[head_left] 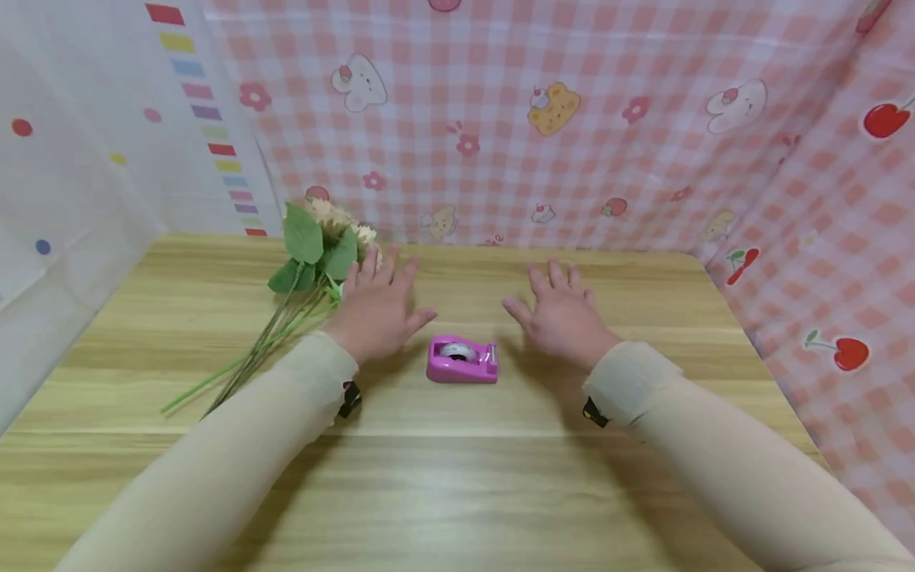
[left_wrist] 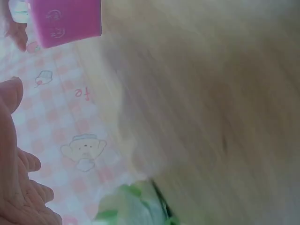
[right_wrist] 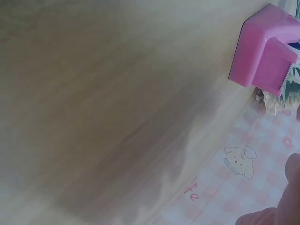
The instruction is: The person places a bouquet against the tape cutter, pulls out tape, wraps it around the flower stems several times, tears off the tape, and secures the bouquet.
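A pink tape dispenser [head_left: 461, 361] with a roll of clear tape sits on the wooden table between the two hands. My left hand [head_left: 379, 310] is spread flat with its fingers apart, palm down, left of the dispenser and holding nothing. It partly covers a bunch of flowers [head_left: 329, 218] with pale blooms, green leaves and long stems. To the right of the dispenser, my right hand [head_left: 565, 318] is also spread and holds nothing. The dispenser's pink body [left_wrist: 68, 21] shows in the left wrist view, and its serrated end [right_wrist: 276, 65] in the right wrist view.
The flower stems [head_left: 250, 357] run toward the table's front left. A pink checked cloth [head_left: 493, 103] with cartoon prints hangs behind the table [head_left: 457, 492], and another checked cloth [head_left: 843, 262] hangs at the right. White cloth [head_left: 71, 159] covers the left side.
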{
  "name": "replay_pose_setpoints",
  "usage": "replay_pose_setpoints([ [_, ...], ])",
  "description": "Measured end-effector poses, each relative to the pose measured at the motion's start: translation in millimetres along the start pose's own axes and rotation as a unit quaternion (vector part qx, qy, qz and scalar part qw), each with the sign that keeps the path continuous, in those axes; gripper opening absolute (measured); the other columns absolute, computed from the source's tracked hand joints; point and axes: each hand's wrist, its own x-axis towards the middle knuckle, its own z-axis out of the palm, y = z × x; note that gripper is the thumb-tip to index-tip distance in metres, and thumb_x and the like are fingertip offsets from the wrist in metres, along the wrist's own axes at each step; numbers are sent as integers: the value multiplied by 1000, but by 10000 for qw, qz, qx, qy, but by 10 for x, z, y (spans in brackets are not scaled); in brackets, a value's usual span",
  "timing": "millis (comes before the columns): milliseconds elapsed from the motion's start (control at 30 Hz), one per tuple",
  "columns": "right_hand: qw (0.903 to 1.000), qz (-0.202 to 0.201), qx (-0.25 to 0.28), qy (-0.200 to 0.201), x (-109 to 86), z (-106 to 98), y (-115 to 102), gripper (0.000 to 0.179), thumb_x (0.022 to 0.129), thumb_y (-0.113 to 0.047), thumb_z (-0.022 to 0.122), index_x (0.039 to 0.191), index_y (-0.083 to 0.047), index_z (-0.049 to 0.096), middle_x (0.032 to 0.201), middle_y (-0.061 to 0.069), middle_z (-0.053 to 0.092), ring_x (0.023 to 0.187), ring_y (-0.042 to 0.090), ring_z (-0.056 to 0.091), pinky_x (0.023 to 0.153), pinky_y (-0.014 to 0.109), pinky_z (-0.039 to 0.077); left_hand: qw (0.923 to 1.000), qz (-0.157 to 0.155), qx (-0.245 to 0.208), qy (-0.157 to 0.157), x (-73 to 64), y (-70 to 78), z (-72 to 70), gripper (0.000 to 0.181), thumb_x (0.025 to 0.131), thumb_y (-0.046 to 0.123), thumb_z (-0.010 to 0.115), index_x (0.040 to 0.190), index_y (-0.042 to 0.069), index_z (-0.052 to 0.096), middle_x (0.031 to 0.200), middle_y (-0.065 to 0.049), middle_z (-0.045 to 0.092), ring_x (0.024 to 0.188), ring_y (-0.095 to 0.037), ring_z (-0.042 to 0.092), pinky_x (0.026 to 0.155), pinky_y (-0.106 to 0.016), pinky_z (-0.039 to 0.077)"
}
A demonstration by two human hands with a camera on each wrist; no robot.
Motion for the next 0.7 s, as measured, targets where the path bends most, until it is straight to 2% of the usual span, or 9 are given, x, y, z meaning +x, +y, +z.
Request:
replay_pose_setpoints([
  [200, 10000, 3, 0, 32, -66, -34, 93, 95, 102, -78, 26, 170, -14, 10, 177, 20, -6, 160, 53, -9, 126, 74, 3, 9998, -65, 3, 184, -159, -170, -153, 92, 104, 67, 45, 170, 13, 9, 176, -20, -5, 162, -49, -9, 130, -69, -2],
  [400, 10000, 43, -30, -17, -121, -76, 188, 94, 103, -76, 26, 170, -12, 9, 176, 22, -8, 159, 54, -11, 126, 75, 1, 9991, -336, -114, 225, -423, -500, -350, 99, 103, 62, 54, 170, 10, 4, 175, -25, -5, 159, -55, -7, 126, -75, 0],
  [567, 9999, 86, -81, -59, -145, -94, 240, 93, 104, -75, 25, 170, -11, 8, 175, 22, -10, 159, 55, -10, 126, 75, 1, 9971, -744, -42, -145, -640, -786, -424, 105, 101, 62, 58, 169, 4, 3, 172, -34, -1, 156, -61, 0, 124, -78, 4],
  [700, 9998, 112, -102, -88, -132, -91, 268, 94, 103, -76, 23, 170, -12, 7, 175, 22, -11, 158, 55, -11, 126, 74, -1, 9933, -1002, 102, -568, -806, -956, -424, 108, 100, 63, 59, 167, -2, 5, 168, -40, 8, 153, -63, 10, 122, -80, 13],
])
